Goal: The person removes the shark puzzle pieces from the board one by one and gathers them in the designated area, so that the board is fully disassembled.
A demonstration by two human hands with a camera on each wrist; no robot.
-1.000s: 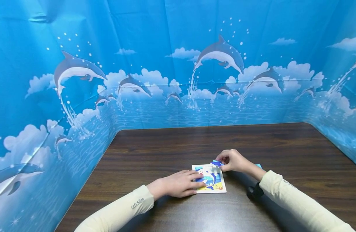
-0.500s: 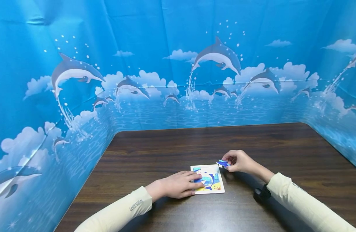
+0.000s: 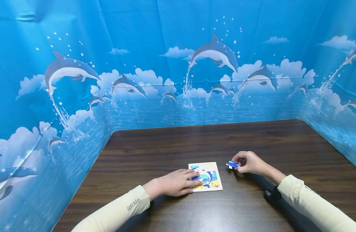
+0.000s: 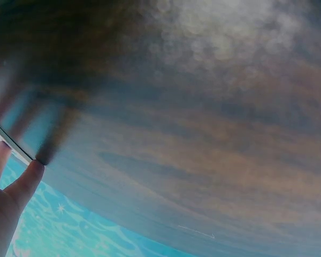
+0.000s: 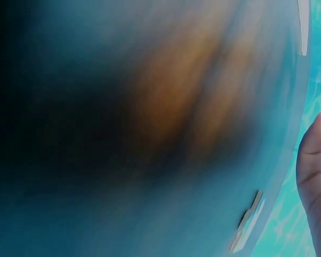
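Observation:
A square puzzle board [image 3: 219,185] with a white border and a dolphin picture lies flat on the table. My left hand [image 3: 178,182] rests on its left side with straight, spread fingers, which cover part of the picture; in the left wrist view, fingers [image 4: 24,184] of that hand touch the board's edge. To the board's right, my right hand [image 3: 250,162] pinches a blue and white puzzle piece [image 3: 233,165] between thumb and fingers, apart from the board. The upper strip of the board shows pale backing. In the right wrist view, the pinched piece is out of sight beside my right hand [image 5: 315,179].
Another flat piece [image 5: 249,222] lies on the table in the right wrist view. The dark wood table [image 3: 154,145] is bordered by a blue dolphin-print curtain [image 3: 149,112]. A black device [image 3: 273,193] sits at my right wrist.
My right hand has moved right, carrying the puzzle piece from above the board's upper right corner to beside the board. The left hand stays resting on the board.

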